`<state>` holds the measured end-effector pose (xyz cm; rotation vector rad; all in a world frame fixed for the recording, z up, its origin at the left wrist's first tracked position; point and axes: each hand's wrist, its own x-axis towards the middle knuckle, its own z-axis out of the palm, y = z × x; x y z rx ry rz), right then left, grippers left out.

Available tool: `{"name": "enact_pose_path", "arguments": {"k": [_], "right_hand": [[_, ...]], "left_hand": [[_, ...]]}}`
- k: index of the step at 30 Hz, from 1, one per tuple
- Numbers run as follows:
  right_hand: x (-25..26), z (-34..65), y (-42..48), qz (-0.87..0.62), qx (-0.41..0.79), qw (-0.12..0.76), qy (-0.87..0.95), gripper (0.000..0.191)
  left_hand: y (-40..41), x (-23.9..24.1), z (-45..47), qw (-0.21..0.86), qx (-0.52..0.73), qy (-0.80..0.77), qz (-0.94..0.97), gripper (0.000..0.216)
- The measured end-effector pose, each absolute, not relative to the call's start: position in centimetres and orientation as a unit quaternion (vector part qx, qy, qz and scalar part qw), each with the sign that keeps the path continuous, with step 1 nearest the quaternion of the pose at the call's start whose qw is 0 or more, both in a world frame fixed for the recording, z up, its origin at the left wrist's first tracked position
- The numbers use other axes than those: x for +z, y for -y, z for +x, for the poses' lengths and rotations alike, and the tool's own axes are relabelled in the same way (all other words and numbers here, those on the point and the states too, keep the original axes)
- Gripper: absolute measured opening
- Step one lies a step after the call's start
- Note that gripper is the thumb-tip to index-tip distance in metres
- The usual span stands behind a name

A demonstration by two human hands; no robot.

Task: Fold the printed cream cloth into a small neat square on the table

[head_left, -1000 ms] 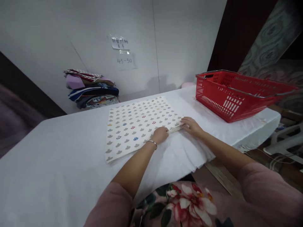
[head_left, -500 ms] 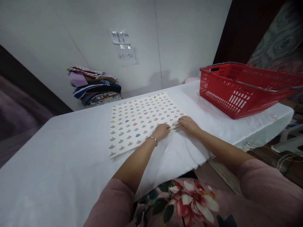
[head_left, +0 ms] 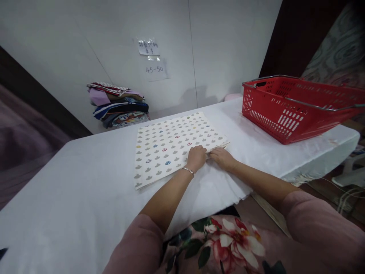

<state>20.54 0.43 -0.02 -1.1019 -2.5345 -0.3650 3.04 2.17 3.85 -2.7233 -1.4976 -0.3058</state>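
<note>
- Has fabrics (head_left: pixel 121 108) stacked by the wall (head_left: pixel 114 45).
- Has patterned cloth (head_left: pixel 162 148) lying on the white table (head_left: pixel 94 182).
- Pinches its near edge with left hand (head_left: pixel 196 158).
- Touches it with right hand (head_left: pixel 224 159) alongside; cannot tell grip.
- Has red basket (head_left: pixel 305 118) at far right.

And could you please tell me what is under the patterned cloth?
The cloth lies on a white tablecloth, which shows to its left and right. Whether anything else is beneath cannot be seen, since the cloth covers that spot.
</note>
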Motion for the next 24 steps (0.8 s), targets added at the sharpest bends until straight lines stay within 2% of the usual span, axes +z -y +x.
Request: {"name": "enact_pose_path", "arguments": {"k": [9, 18, 24], "right_hand": [[-0.2, 22.0, 1.2, -0.384, -0.113, 0.222, 0.889, 0.023], [-0.5, 21.7, 1.1, -0.399, -0.08, 0.249, 0.879, 0.024], [-0.3, 21.6, 1.0, -0.4, -0.084, 0.249, 0.878, 0.021]], "left_hand": [[-0.9, 2.0, 2.9, 0.045, -0.104, 0.41, -0.905, 0.026], [0.6, 2.5, 2.9, 0.014, -0.098, 0.429, -0.898, 0.02], [0.6, 2.0, 3.4, 0.038, -0.094, 0.434, -0.895, 0.019]]}}
